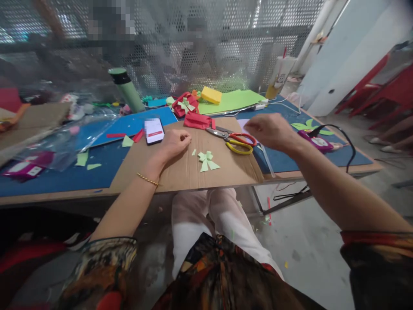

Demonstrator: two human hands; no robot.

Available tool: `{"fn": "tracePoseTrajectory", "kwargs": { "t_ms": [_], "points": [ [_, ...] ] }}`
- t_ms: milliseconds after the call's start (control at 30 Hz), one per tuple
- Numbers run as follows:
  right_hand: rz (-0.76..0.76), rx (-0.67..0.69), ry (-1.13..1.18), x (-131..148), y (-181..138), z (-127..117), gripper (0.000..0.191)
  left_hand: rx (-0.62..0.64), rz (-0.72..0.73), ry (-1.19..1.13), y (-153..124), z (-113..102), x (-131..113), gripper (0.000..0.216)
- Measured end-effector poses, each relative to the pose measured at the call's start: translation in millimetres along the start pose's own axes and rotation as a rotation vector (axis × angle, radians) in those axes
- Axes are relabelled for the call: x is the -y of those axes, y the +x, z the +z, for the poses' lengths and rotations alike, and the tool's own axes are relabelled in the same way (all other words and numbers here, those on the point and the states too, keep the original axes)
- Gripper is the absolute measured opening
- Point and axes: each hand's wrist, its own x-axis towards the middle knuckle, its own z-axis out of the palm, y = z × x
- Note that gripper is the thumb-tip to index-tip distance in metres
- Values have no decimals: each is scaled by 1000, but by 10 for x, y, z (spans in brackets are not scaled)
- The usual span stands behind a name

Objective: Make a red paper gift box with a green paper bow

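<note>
My left hand [174,143] rests on the cardboard sheet [174,174] beside the phone [154,130], its fingers curled, with nothing visible in them. Over the right edge of the cardboard, my right hand [271,130] is closed, thumb and fingers drawn together; whatever they may hold is hidden. Between the hands lies a light green paper bow [207,162] with a small scrap near it. Scissors [230,138] with one red and one yellow handle lie by my right hand. Behind them is a folded red paper piece [197,121].
A green bottle [127,91] stands at the back left and a drink cup [280,77] at the back right. A yellow block [211,95] sits on green sheets [237,101]. A purple device with a black cable [351,144] lies at right.
</note>
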Motion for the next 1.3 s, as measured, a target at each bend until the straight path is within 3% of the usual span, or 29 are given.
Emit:
{"fn": "tracePoseTrajectory", "kwargs": {
  "t_ms": [133, 233, 300, 367, 500, 633, 767, 933, 1100, 1300],
  "points": [
    [-173, 119, 212, 618, 221, 115, 26, 111, -99, -218, -118, -39, -93, 23],
    [-183, 124, 273, 780, 445, 223, 25, 258, -82, -262, -162, -173, -177, 29],
    [-168, 104, 297, 791, 553, 306, 25, 363, -19, -166, -94, -291, -246, 29],
    [-144, 94, 310, 769, 608, 393, 23, 391, 37, -88, 41, -391, -316, 28],
    [-185, 233, 412, 666, 599, 520, 20, 522, 56, -82, 283, -457, -375, 25],
    [-303, 365, 568, 540, 535, 501, 21, 617, 23, -118, 272, -422, -263, 26],
    [-460, 465, 573, 515, 462, 402, 23, 718, 39, -117, 194, -392, -189, 36],
    [-453, 481, 498, 599, 379, 376, 29, 765, 100, -118, 170, -321, -285, 37],
    [-398, 471, 460, 663, 357, 428, 32, 729, 151, -155, 133, -223, -276, 15],
    [-389, 425, 490, 668, 354, 445, 27, 664, 167, -245, 91, -183, -207, 9]
  ]
}}
